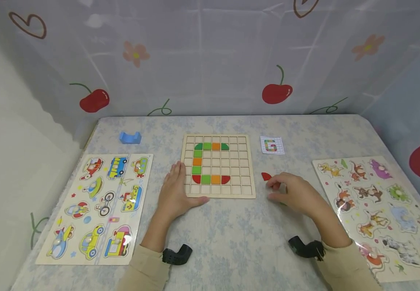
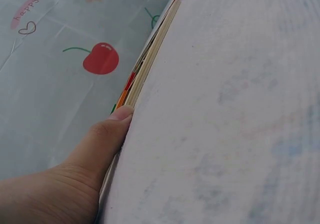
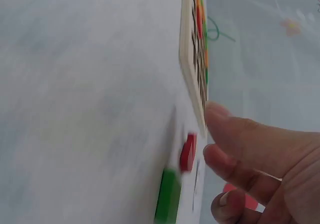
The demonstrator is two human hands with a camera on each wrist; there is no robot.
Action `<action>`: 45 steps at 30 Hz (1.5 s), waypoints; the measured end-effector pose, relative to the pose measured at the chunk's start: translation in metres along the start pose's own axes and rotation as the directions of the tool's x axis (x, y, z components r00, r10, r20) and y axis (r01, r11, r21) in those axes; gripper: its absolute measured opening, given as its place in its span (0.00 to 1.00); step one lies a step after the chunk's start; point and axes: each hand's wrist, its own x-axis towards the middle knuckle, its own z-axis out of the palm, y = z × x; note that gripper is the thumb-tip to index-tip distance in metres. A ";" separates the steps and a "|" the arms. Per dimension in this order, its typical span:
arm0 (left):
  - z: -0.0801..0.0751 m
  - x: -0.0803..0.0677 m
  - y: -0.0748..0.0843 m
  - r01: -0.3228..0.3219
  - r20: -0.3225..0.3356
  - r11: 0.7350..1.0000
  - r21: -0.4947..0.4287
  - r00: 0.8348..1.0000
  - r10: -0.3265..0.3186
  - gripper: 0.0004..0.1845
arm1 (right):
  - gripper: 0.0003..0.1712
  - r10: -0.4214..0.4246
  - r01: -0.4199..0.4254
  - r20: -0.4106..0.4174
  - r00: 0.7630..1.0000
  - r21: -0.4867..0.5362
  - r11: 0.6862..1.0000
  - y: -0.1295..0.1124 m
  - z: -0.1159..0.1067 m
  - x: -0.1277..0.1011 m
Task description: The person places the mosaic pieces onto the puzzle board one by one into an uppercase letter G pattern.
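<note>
A wooden grid board (image 1: 239, 165) lies mid-table, with green, orange and red tiles (image 1: 197, 161) set in a C-like shape. My left hand (image 1: 175, 198) rests at its lower left corner, fingers along the left edge and thumb at the near edge. To the right of the board, my right hand (image 1: 293, 194) hovers with fingers loosely bent, thumb and index finger apart and nothing visible between them. Just beyond its fingertips lies a red quarter-round piece (image 1: 266, 176). A green block (image 3: 168, 196) sits on the table near that hand, mostly hidden under it in the head view.
A small pattern card (image 1: 272, 145) showing a G lies right of the board. A vehicle puzzle (image 1: 142, 194) is at left, an animal puzzle (image 1: 351, 218) at right. A blue notched block (image 1: 130, 138) stands at the back left. A printed curtain (image 1: 210, 60) hangs behind.
</note>
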 end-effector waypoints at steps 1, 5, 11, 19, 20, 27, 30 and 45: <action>0.000 0.000 0.000 0.001 0.000 1.000 0.002 1.000 -0.001 0.70 | 0.16 0.010 -0.010 -0.002 1.000 -0.017 1.000 0.004 -0.002 -0.004; 0.000 -0.001 -0.001 0.000 -0.002 1.000 -0.001 1.000 0.000 0.70 | 0.17 0.060 -0.060 -0.003 0.998 -0.056 0.997 0.016 -0.009 -0.017; -0.001 -0.001 -0.002 0.000 0.001 1.000 -0.006 1.000 0.000 0.70 | 0.16 0.131 -0.129 0.054 0.990 -0.032 0.991 0.023 -0.012 -0.024; 0.000 0.000 -0.002 0.009 0.003 1.000 0.000 1.000 -0.009 0.70 | 0.12 0.058 -0.059 0.059 0.997 0.013 0.998 0.022 -0.006 -0.018; 0.000 0.000 -0.002 0.010 0.004 1.000 0.001 1.000 -0.010 0.70 | 0.12 0.041 -0.042 0.058 0.998 0.026 0.999 0.021 -0.005 -0.017; -0.001 0.000 -0.002 -0.004 0.001 1.000 0.000 1.000 0.004 0.70 | 0.10 -0.016 0.015 0.001 1.000 0.121 0.992 0.002 0.001 0.006; -0.001 0.000 -0.001 0.000 0.003 1.000 0.000 1.000 0.000 0.69 | 0.11 -0.027 0.031 -0.026 0.999 0.166 0.986 -0.010 0.005 0.022; 0.001 0.001 -0.002 0.006 0.013 1.000 0.013 1.000 -0.007 0.70 | 0.10 -0.050 0.053 -0.017 0.999 0.260 0.964 -0.054 0.038 0.079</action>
